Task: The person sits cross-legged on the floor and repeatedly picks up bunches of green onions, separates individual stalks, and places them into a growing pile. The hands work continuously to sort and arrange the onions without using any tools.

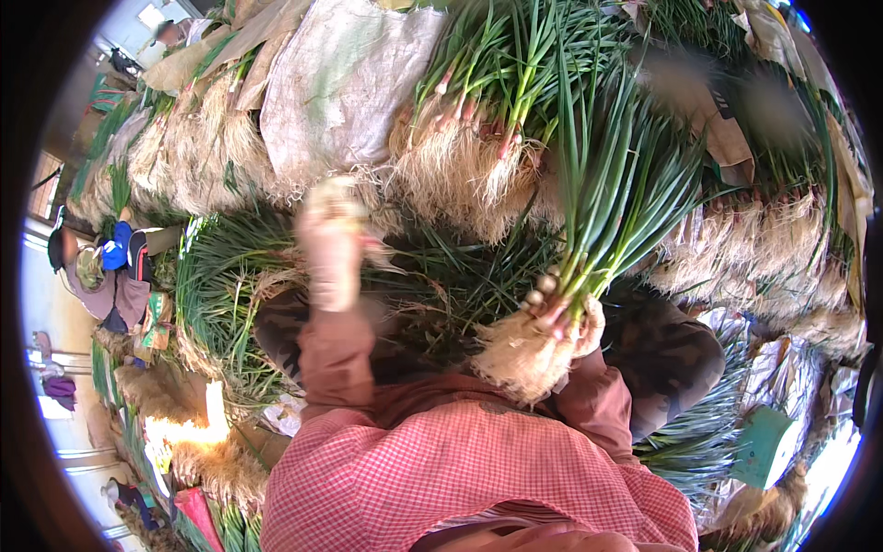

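Note:
My right hand (588, 328) grips a bunch of green garlic (594, 255) around its reddish stem bases. The long leaves fan upward, away from my body, and the matted pale roots (521, 353) hang toward my chest. Farther left, my left hand (334, 217) is raised and blurred by motion. Beside its fingers shows a reddish stem end with pale roots (378, 254); whether the hand holds it is unclear. Loose leaves (448, 276) lie between my bent legs, in camouflage trousers.
A long row of rooted bunches (459, 165) runs across in front, partly under a white woven sack (345, 90). Loose plants (234, 276) pile at my left knee. More leaves (690, 428) lie at right by a green box (762, 447). Another person (114, 276) sits at far left.

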`<action>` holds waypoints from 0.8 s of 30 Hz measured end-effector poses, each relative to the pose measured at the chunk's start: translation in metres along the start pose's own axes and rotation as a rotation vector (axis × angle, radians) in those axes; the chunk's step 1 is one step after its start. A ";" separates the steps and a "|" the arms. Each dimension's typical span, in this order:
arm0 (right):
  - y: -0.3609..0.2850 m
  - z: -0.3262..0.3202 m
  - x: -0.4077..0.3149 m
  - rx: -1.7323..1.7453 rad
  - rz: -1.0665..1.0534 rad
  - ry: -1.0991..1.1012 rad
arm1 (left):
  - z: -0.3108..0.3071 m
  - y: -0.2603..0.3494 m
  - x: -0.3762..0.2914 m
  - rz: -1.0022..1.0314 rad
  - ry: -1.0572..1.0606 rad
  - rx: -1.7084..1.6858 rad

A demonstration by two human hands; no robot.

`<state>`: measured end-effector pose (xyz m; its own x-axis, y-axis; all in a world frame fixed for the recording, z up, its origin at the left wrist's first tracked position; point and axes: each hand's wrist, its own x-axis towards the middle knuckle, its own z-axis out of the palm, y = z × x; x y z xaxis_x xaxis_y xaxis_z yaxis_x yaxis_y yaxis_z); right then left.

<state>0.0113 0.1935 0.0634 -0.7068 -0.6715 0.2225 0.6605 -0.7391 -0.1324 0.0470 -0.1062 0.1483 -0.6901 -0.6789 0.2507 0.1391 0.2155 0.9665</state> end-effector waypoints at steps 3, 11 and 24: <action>-0.010 0.004 0.001 0.139 -0.015 -0.085 | -0.121 -0.022 0.051 -0.146 0.446 0.308; -0.022 0.019 0.002 -0.144 -0.048 0.134 | 0.007 -0.064 0.033 0.081 -0.087 0.378; -0.030 -0.001 -0.014 -0.370 0.031 0.291 | 0.172 0.008 -0.020 0.395 -0.364 0.645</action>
<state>0.0012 0.2255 0.0631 -0.7651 -0.6411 -0.0603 0.5847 -0.6524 -0.4821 -0.0606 0.0299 0.1417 -0.8773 -0.2246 0.4241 0.0612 0.8242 0.5630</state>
